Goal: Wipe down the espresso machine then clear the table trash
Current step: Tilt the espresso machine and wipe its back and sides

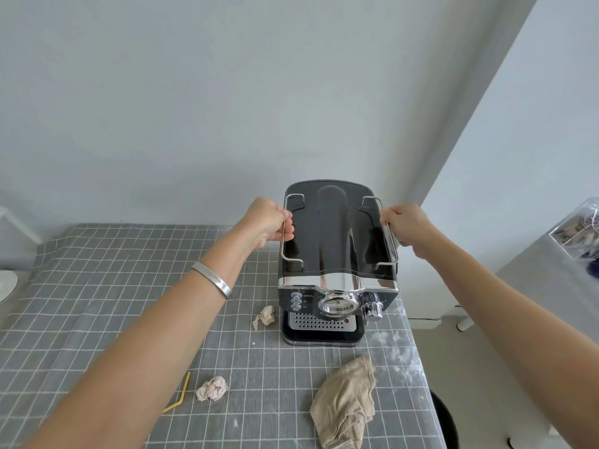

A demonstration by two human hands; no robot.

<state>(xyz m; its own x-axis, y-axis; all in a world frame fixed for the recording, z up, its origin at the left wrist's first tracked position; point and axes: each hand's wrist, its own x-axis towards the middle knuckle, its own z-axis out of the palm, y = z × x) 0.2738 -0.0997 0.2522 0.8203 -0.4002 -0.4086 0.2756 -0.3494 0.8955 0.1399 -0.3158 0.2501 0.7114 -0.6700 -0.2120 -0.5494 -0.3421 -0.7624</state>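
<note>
At the far right of the table, the espresso machine stood gripped on both sides — left hand at nine o'clock, right hand at three, fingers clenched on its wire rails — probably to turn it, while the cloth lay at six o'clock.

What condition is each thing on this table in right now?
Espresso machine: upright, held at both side rails.
Left hand: closed on left rail.
Right hand: closed on right rail.
Cloth: crumpled, lying untouched.
Two paper wads: crumpled, on the tablecloth.
Yellow straw: bent, lying flat.
</note>
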